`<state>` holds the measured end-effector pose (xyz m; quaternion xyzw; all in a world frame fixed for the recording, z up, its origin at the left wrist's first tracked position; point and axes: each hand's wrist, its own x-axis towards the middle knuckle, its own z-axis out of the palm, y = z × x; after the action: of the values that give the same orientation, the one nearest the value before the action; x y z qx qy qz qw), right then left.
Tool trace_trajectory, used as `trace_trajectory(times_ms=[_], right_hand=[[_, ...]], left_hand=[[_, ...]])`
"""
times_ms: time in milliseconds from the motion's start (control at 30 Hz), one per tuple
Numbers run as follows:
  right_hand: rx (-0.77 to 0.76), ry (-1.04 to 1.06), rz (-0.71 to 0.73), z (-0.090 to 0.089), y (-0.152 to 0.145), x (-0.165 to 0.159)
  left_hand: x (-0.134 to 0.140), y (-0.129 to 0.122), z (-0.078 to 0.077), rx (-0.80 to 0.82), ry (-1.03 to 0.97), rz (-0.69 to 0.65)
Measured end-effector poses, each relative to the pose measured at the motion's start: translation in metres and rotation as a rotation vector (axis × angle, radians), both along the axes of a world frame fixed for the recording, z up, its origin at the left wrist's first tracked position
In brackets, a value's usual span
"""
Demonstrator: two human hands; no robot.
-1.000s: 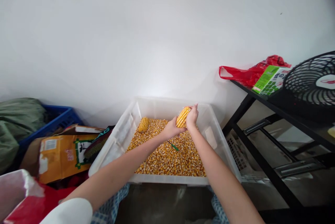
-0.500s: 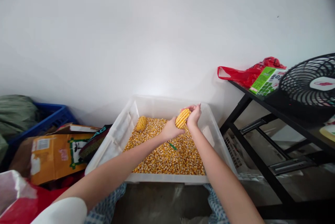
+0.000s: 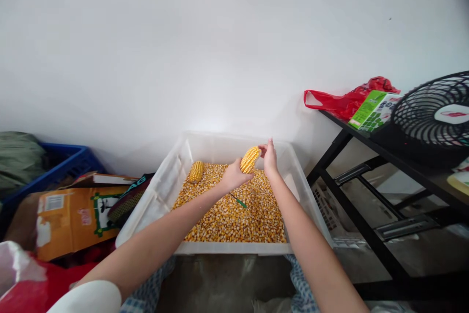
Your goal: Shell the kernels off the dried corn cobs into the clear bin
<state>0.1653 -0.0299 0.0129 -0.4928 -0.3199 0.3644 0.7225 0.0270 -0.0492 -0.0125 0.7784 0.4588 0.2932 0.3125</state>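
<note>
In the centre of the frame, the left hand (image 3: pixel 234 177) is closed around the lower end of an ear of corn (image 3: pixel 250 159), which is tilted, above the loose kernels (image 3: pixel 238 227) in a whitish plastic tub (image 3: pixel 146 210). The right hand (image 3: pixel 270 157) is partly open, with fingers bent toward the upper end of this ear; whether they touch it, I cannot tell. The step in hand seems to be the handling of one ear, perhaps for loosening its kernels; the next move would call for a steady left grip and firm contact from the right fingers. A second ear (image 3: pixel 197 172) lies on the kernels toward the tub's upper left, and a green-handled tool (image 3: pixel 241 202) lies near the middle. About writing: at left, a dark bag (image 3: pixel 126 205) shows the letters "AG", and an orange package (image 3: pixel 69 222) has a barcode label, too small to read. At right, the characters on a green-and-white box (image 3: pixel 373 110) are not clear, and the fan (image 3: pixel 454 114) has a red mark on its white centre.
</note>
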Motion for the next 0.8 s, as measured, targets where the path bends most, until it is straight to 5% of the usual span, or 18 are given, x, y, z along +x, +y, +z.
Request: trace_trajectory(times_ms=[100,200,333,533,800], right_hand=[[-0.046,0.285,0.137,0.001,-0.004,-0.012],[-0.038,0.493,0.033,0.002,-0.008,-0.018],[0.071,0.353,-0.134,0.003,-0.008,-0.019],[0.155,-0.028,-0.186,-0.007,-0.003,-0.017],[-0.062,0.105,0.171,-0.001,-0.001,0.009]], left_hand=[[-0.002,-0.004,0.005,0.171,0.267,0.065],[0.001,-0.011,0.01,0.264,0.383,0.051],[0.008,-0.019,0.014,0.225,0.356,0.047],[0.009,-0.02,0.011,0.025,0.132,0.018],[-0.003,0.004,0.007,-0.003,0.073,-0.082]])
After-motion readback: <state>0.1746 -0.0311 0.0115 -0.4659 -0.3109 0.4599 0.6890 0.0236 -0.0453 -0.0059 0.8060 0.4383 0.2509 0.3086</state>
